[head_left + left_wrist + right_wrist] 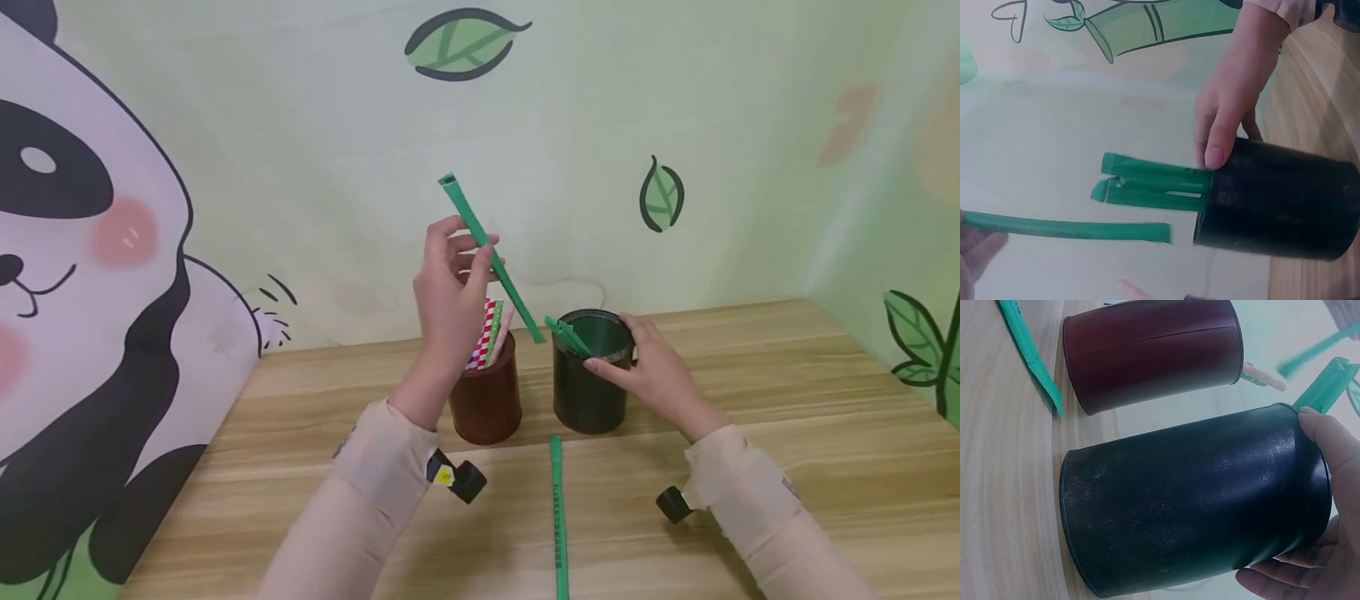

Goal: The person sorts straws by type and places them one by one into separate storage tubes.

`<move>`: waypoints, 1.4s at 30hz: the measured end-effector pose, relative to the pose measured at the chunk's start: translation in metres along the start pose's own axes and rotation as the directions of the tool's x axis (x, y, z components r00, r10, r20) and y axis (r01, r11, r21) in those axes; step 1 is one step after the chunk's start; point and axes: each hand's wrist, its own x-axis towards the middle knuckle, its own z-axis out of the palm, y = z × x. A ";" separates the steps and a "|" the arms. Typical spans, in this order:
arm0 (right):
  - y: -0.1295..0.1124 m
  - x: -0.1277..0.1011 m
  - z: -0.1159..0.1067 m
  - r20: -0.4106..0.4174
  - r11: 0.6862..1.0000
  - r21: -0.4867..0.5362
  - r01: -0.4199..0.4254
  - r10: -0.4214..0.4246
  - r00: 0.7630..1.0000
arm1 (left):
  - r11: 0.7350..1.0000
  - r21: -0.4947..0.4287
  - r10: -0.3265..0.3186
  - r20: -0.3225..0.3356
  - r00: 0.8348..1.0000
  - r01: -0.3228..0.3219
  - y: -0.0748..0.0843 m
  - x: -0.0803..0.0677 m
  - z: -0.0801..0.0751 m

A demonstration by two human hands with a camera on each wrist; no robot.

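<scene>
Pinching the green straw (491,254) high in your left hand (450,287), its tip angled toward the dark cup (591,383), you wrap your right hand (654,371) round that cup's rim, seemingly steadying it.

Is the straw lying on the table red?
No, the straw on the table is green, lying flat in front of the dark green cup and the brown cup.
</scene>
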 end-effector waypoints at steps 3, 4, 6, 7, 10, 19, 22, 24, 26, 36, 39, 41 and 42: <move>-0.002 -0.001 0.001 0.003 1.000 0.004 -0.004 0.004 1.000 | 0.998 -0.063 0.030 -0.035 0.999 -0.032 -0.004 -0.004 0.005; -0.002 -0.001 0.001 0.005 1.000 0.007 -0.005 0.005 1.000 | 0.996 -0.082 0.036 -0.042 0.998 -0.039 -0.006 -0.006 0.008; -0.002 -0.001 0.002 0.003 1.000 0.009 -0.004 0.004 1.000 | 0.993 -0.103 0.046 -0.040 0.998 -0.050 -0.010 -0.010 0.012; -0.002 -0.001 0.002 0.002 1.000 0.009 -0.003 0.003 1.000 | 0.993 -0.107 0.046 -0.032 0.998 -0.049 -0.011 -0.012 0.014; -0.002 -0.001 0.003 -0.006 1.000 0.015 0.005 -0.005 1.000 | 0.993 -0.110 0.042 0.002 0.999 -0.041 -0.018 -0.020 0.019; 0.001 -0.001 0.005 -0.008 1.000 0.022 0.005 -0.004 1.000 | 1.000 0.013 0.015 0.094 0.995 -0.017 -0.037 -0.042 0.030; 0.002 -0.001 0.005 -0.012 1.000 0.026 0.005 -0.005 1.000 | 0.996 0.084 -0.016 0.127 0.992 0.005 -0.038 -0.047 0.032; 0.002 -0.001 0.005 -0.012 1.000 0.027 0.006 -0.006 1.000 | 0.994 0.110 -0.043 0.146 0.988 0.027 -0.040 -0.050 0.034; 0.002 -0.001 0.004 -0.012 1.000 0.028 0.007 -0.007 1.000 | 0.990 0.131 -0.067 0.163 0.984 0.046 -0.042 -0.053 0.035; 0.001 0.000 0.003 -0.014 1.000 0.023 0.011 -0.010 1.000 | 0.979 0.185 -0.133 0.286 0.949 0.081 -0.048 -0.061 0.038; 0.001 0.000 0.002 -0.014 1.000 0.027 0.009 -0.009 1.000 | 0.981 0.175 -0.135 0.294 0.946 0.085 -0.047 -0.064 0.038; 0.001 0.000 0.002 -0.014 1.000 0.030 0.007 -0.007 1.000 | 0.984 0.159 -0.127 0.296 0.947 0.082 -0.047 -0.065 0.037; 0.000 -0.001 0.002 -0.013 1.000 0.030 0.007 -0.006 1.000 | 0.985 0.152 -0.123 0.296 0.947 0.080 -0.046 -0.066 0.037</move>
